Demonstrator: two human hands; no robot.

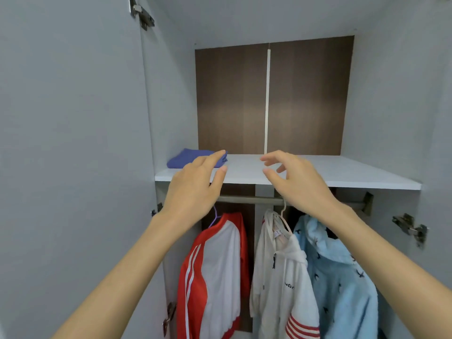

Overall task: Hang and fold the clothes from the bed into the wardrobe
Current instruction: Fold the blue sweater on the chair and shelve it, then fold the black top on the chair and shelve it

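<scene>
A folded blue-purple garment [188, 159] lies at the left end of the wardrobe's white shelf [342, 173]. My left hand [195, 184] hovers just in front of it, fingers apart and empty, with the fingertips near its right edge. At mid-shelf my right hand [293, 177] is raised too, fingers spread and holding nothing. Below the shelf, three garments hang from the metal rail [249, 199]: a red and white jacket [215, 272], a white hoodie [281, 277] and a light blue patterned fleece [342, 277].
Grey wardrobe doors stand open on both sides, the left door [68, 143] close by. Metal hinges [411, 227] stick out from the right wall. The back panel [305, 99] is brown wood.
</scene>
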